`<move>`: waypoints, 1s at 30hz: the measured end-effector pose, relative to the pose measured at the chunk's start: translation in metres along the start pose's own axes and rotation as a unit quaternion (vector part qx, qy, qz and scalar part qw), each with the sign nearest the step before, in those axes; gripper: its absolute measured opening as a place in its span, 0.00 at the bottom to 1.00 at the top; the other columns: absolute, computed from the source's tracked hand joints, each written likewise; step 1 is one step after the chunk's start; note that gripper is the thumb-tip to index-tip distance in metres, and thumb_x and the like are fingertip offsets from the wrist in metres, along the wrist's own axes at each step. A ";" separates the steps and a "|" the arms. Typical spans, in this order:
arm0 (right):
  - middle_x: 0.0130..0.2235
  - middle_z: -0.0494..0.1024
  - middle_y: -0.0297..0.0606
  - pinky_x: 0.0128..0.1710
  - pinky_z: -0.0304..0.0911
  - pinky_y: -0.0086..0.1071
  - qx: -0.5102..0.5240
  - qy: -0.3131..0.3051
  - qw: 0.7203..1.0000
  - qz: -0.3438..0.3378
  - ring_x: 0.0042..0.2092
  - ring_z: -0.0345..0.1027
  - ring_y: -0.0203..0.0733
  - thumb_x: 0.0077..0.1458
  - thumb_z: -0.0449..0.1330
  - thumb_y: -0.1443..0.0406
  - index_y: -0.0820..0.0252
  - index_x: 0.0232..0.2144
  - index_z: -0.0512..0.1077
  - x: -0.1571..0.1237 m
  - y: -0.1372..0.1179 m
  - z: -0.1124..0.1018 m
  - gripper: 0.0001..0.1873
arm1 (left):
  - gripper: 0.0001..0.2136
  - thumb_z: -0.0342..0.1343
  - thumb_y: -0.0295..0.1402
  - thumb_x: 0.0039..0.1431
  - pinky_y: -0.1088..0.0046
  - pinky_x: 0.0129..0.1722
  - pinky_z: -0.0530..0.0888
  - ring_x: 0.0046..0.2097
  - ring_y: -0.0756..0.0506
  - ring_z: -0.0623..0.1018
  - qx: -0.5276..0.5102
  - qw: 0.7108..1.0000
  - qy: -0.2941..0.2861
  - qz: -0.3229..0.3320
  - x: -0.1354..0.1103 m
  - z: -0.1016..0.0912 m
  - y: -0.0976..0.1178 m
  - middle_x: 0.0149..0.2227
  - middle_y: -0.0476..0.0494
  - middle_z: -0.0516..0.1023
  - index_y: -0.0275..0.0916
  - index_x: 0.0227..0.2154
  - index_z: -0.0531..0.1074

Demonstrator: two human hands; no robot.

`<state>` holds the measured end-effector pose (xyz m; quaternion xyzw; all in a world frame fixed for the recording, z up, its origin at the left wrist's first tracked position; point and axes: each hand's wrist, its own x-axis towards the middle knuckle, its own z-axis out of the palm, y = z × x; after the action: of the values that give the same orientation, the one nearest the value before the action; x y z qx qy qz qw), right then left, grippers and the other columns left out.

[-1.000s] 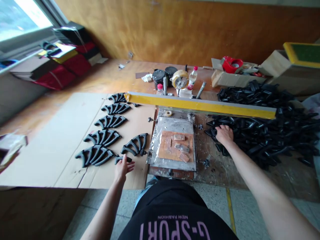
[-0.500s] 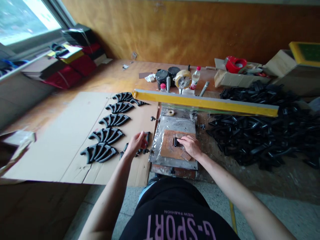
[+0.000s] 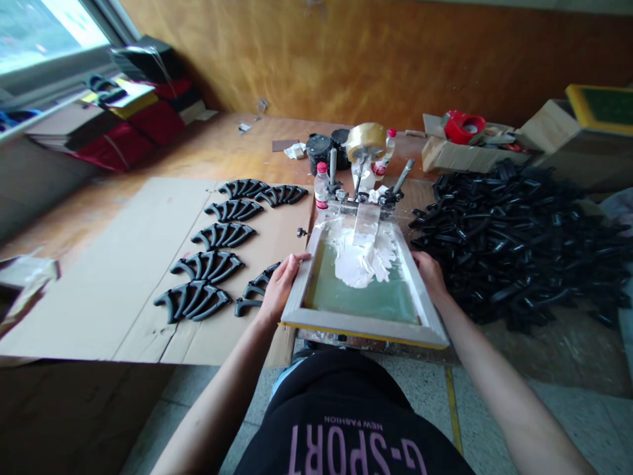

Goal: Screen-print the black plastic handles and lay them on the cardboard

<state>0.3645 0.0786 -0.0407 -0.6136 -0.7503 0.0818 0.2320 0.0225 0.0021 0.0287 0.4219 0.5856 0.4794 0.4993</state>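
A screen-printing frame [image 3: 364,328] with green mesh spans the middle of the bench, its pale bars edged in yellow at the front. White ink [image 3: 359,267] is smeared over the far half of the mesh, under a flat translucent blade [image 3: 366,225]. My left hand [image 3: 281,285] is closed on the frame's left bar, thumb uppermost. On the opposite bar, my right hand [image 3: 429,274] grips the side, its fingers partly hidden. Metal clamps [image 3: 363,206] hold the far end. Whatever lies beneath the frame is hidden.
Black curved parts [image 3: 200,301] lie in fanned groups on cardboard [image 3: 113,264] at the left. A large heap of black parts [image 3: 514,244] fills the right. Behind the clamps stand bottles [image 3: 321,186], dark tubs [image 3: 319,153] and a tape roll [image 3: 366,140]. An open carton [image 3: 455,157] sits behind the heap.
The raised frame has swung down over the flat plate. Both hands have moved from the small black parts to the frame's sides. Another fanned group now shows at the back.
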 end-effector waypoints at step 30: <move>0.38 0.77 0.40 0.42 0.63 0.35 0.020 -0.105 0.950 -0.294 0.41 0.68 0.44 0.60 0.56 0.67 0.59 0.42 0.75 -0.030 -0.101 0.015 0.10 | 0.30 0.56 0.50 0.55 0.71 0.35 0.74 0.37 0.45 0.79 0.046 0.993 -0.006 -0.110 0.008 -0.001 -0.099 0.39 0.42 0.80 0.39 0.58 0.65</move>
<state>0.2728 0.0284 -0.0206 -0.3486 -0.9160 0.0887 0.1777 0.0188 -0.0086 -0.0705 0.3805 0.6471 0.3913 0.5324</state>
